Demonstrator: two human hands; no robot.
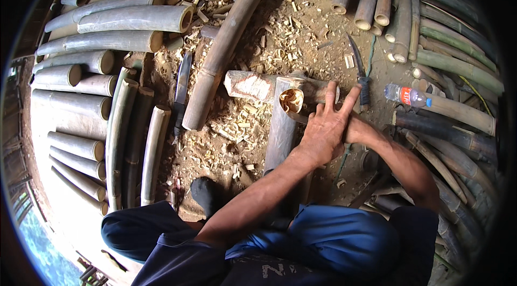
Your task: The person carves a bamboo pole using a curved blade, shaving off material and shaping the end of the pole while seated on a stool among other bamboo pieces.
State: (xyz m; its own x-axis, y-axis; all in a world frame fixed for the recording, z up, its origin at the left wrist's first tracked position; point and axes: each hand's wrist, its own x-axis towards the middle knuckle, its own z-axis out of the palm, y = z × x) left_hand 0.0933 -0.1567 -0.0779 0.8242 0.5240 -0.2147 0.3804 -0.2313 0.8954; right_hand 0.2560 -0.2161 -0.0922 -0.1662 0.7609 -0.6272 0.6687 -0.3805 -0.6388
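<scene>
A bamboo tube slants up from between my legs. Its open end shows pale, curled shavings inside. That end rests by a short log lying crosswise, which has a pale, chipped patch. My left hand is just right of the tube's end, two fingers stretched out and spread, the others not clearly seen. Beneath it, my right hand is mostly covered, and its fingers cannot be made out. A thin dark edge shows between the tube and my left hand; it may be a blade, but I cannot tell.
A long knife lies left of a long bamboo pole. To the right are a curved knife with a wrapped handle and a plastic bottle. Cut bamboo pieces line both sides. Wood chips litter the ground.
</scene>
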